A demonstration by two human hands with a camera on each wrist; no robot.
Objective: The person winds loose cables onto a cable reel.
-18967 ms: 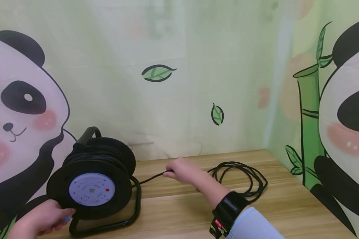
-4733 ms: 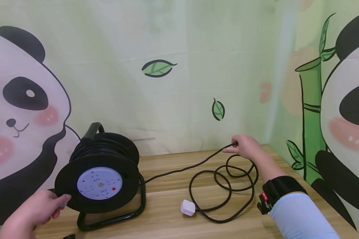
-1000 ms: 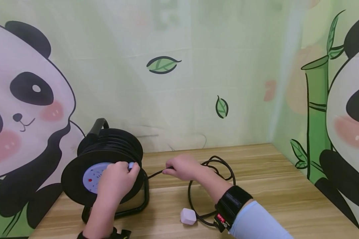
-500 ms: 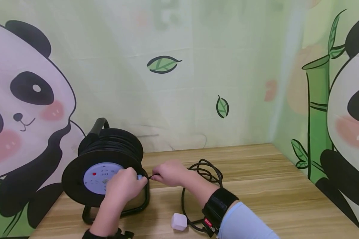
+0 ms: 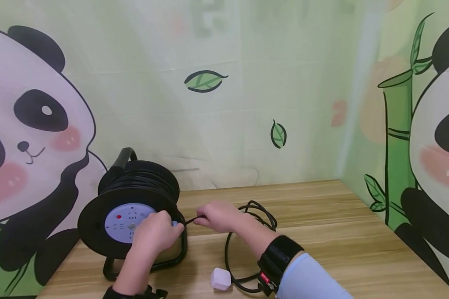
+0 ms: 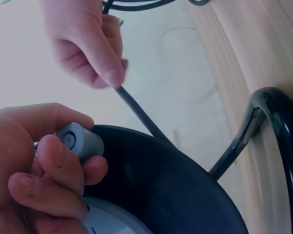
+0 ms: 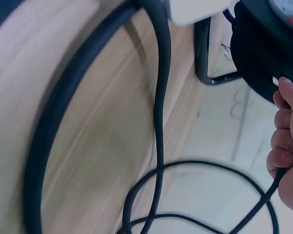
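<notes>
A black cable reel (image 5: 91,226) stands at the left of the table, cord wound round its drum. Its flange bears a pale round socket face (image 5: 116,222). My left hand (image 5: 155,232) pinches the small grey knob (image 6: 90,145) on the flange, at the reel's lower right, and covers part of the socket face. Just right of the reel, my right hand (image 5: 218,216) grips the black cord (image 6: 141,116), which runs from the reel into my fingers. Past the hand, the cord's loose loops (image 5: 271,218) lie on the table, partly behind my forearm. A white plug (image 5: 220,279) lies near the front.
The reel rests on a bent black tube stand (image 5: 184,245) and has a carrying handle (image 5: 122,162) on top. Wooden table (image 5: 340,232) surface extends to the right. A cloth backdrop (image 5: 232,124) with printed pandas, leaves and bamboo closes off the back and sides.
Since 4.7 s ago my right hand has come left along the cord to the reel. The knob, with my left hand, has gone from the flange's left to its right. Loose loops and plug have shifted left.
</notes>
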